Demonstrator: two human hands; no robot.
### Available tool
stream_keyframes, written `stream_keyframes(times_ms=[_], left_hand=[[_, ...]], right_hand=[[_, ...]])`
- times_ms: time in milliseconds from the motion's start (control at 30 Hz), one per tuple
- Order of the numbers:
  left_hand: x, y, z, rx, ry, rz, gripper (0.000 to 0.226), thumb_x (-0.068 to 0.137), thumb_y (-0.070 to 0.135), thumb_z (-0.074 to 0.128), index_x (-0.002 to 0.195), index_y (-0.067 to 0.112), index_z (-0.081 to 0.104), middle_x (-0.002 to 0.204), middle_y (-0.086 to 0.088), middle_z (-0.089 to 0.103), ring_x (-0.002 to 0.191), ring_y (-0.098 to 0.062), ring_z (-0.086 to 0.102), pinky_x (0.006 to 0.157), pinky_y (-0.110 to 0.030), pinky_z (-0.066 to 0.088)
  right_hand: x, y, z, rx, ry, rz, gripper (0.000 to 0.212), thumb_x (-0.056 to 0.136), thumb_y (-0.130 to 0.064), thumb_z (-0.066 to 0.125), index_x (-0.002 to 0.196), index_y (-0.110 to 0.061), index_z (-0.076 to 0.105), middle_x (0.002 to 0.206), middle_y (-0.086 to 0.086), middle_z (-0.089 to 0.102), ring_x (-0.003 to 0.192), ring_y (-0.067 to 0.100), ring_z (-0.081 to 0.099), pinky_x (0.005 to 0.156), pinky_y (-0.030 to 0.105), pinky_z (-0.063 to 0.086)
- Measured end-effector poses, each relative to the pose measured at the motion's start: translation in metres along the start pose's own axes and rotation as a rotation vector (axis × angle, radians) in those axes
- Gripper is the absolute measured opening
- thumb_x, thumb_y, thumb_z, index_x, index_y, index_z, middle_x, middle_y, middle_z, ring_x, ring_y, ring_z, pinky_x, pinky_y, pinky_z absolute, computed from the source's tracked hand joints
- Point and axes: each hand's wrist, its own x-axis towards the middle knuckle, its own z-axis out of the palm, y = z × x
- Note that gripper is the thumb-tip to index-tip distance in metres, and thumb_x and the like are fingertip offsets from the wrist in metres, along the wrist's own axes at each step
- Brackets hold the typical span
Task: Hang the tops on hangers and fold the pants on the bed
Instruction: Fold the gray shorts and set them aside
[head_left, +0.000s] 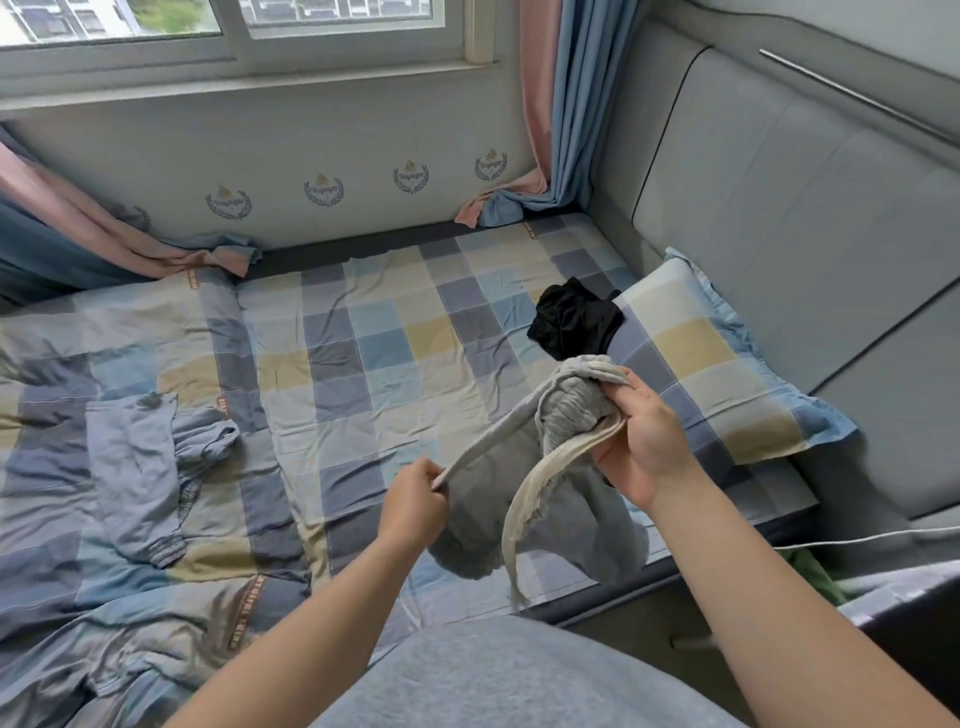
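The grey garment (483, 530) hangs bunched over the near edge of the bed (363, 332), toward its right end. I cannot tell whether its lowest folds touch the sheet. The right hand (644, 447) grips the gathered top of it, fingers curled round the wad. The left hand (415, 493) pinches the end of a grey strip (493, 441) drawn taut from that wad. A cream band (524, 499) loops down from the right hand and dangles loose past the bed's near edge.

The main risk is the tangle. If the left hand pulls harder while the right clamps the bundle, the twist will probably tighten instead of opening. The loose cream band could also end up trapped inside a fold. Bunched like this, the garment does not show whether it is a top or pants, so it could be sorted wrongly. If set down this close to the near edge, it may slide off.

2 other pieces lie on the bed: a black garment (574, 325) beside the pillow (717, 364) at the right end, and a blue garment (150, 457) on the left half.
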Motion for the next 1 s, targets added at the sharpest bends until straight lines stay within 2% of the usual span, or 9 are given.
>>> stream_keyframes(times_ms=[200,300,400,533,667,767,867,933,1000], left_hand=[[0.011,-0.004,-0.006,-0.399,-0.001,-0.282,0.022,0.095,0.001,0.042,0.082,0.014,0.055,0.079,-0.012,0.056,0.069,-0.024,0.049,0.062,-0.033,0.036],[0.015,0.017,-0.016,-0.544,-0.019,-0.234,0.022,0.098,0.008,0.039,0.092,0.009,0.061,0.09,-0.013,0.061,0.078,-0.025,0.054,0.068,-0.036,0.042],[0.015,0.044,-0.03,-0.623,-0.053,-0.15,0.023,0.098,0.016,0.047,0.103,0.002,0.064,0.096,-0.014,0.065,0.085,-0.026,0.059,0.076,-0.04,0.048],[0.006,0.078,-0.049,-0.574,-0.108,0.02,0.014,0.098,0.022,0.055,0.097,0.012,0.065,0.092,-0.009,0.064,0.082,-0.022,0.059,0.073,-0.035,0.044],[-0.011,0.095,-0.065,-0.404,-0.18,0.282,0.009,0.096,0.023,0.06,0.094,0.025,0.069,0.084,-0.002,0.066,0.072,-0.012,0.056,0.066,-0.028,0.043],[-0.019,0.1,-0.076,-0.256,-0.181,0.419,0.011,0.093,0.018,0.064,0.092,0.027,0.07,0.08,0.005,0.069,0.065,-0.004,0.055,0.059,-0.018,0.042],[-0.021,0.097,-0.09,-0.153,-0.148,0.505,0.025,0.088,0.006,0.067,0.088,0.031,0.069,0.081,0.007,0.07,0.072,-0.009,0.061,0.064,-0.026,0.047],[-0.017,0.084,-0.097,-0.074,-0.013,0.502,0.026,0.086,0.0,0.066,0.094,0.025,0.071,0.085,0.007,0.067,0.078,-0.013,0.059,0.066,-0.026,0.045],[-0.01,0.065,-0.101,-0.005,0.136,0.442,0.027,0.086,-0.003,0.065,0.101,0.019,0.072,0.093,0.005,0.062,0.085,-0.017,0.056,0.07,-0.03,0.045]], right_hand=[[0.007,-0.009,-0.027,-0.058,0.169,-0.014,0.032,0.102,-0.01,0.047,0.129,0.002,0.059,0.106,0.02,0.067,0.084,0.027,0.069,0.066,0.035,0.06],[0.014,0.005,-0.045,-0.131,0.303,0.151,0.028,0.101,-0.018,0.054,0.122,-0.001,0.06,0.103,0.021,0.065,0.079,0.029,0.066,0.07,0.042,0.055],[0.013,0.024,-0.056,-0.278,0.321,0.444,0.023,0.101,-0.028,0.057,0.091,-0.007,0.059,0.084,0.016,0.061,0.072,0.028,0.059,0.068,0.042,0.05],[0.002,0.05,-0.058,-0.52,0.126,0.629,0.032,0.099,-0.035,0.061,0.122,-0.014,0.057,0.116,0.011,0.064,0.104,0.031,0.063,0.09,0.052,0.051],[0.002,0.063,-0.026,-0.824,-0.063,0.28,0.071,0.086,-0.043,0.075,0.146,-0.03,0.039,0.142,-0.008,0.041,0.129,0.016,0.042,0.099,0.041,0.04],[0.006,0.068,0.004,-0.961,-0.29,0.049,0.06,0.087,-0.038,0.076,0.14,-0.039,0.047,0.139,-0.015,0.05,0.127,0.005,0.044,0.097,0.033,0.041],[0.013,0.066,0.026,-1.166,-0.281,-0.157,0.014,0.099,-0.023,0.057,0.109,-0.022,0.066,0.097,0.001,0.07,0.09,0.015,0.063,0.076,0.042,0.051],[0.02,0.061,0.031,-1.18,-0.218,-0.268,0.02,0.098,-0.006,0.046,0.089,-0.014,0.062,0.071,0.005,0.06,0.061,0.012,0.053,0.056,0.035,0.043],[0.027,0.051,0.032,-1.109,-0.135,-0.317,0.027,0.095,0.002,0.041,0.089,-0.014,0.062,0.061,0.0,0.05,0.045,0.004,0.042,0.043,0.02,0.032]])
